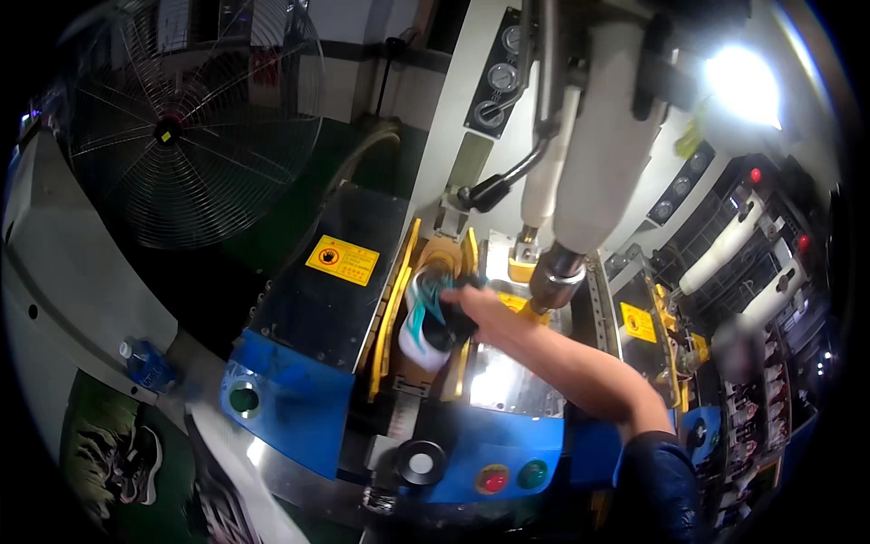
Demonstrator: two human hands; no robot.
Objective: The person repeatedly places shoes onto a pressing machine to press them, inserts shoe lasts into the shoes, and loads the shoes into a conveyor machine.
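A white shoe with teal stripes and a black collar (pixel 420 328) sits in the bay of a machine, between two upright yellow pads (pixel 395 313). My right hand (pixel 465 306) reaches in from the lower right and grips the shoe at its black upper part; the fingers are blurred and partly hidden against it. The shoe looks tilted, its white end toward me. Above the bay hangs a black-handled metal lever (pixel 489 192). My left hand is outside the picture.
Right of the bay, a thick white press cylinder (pixel 603 136) hangs over a metal plate (pixel 507 385). Blue panels with a red button (pixel 492 479) and green buttons (pixel 533 473) stand in front. A caged fan (pixel 172 127) is at far left, a blue-labelled bottle (pixel 147 364) below it.
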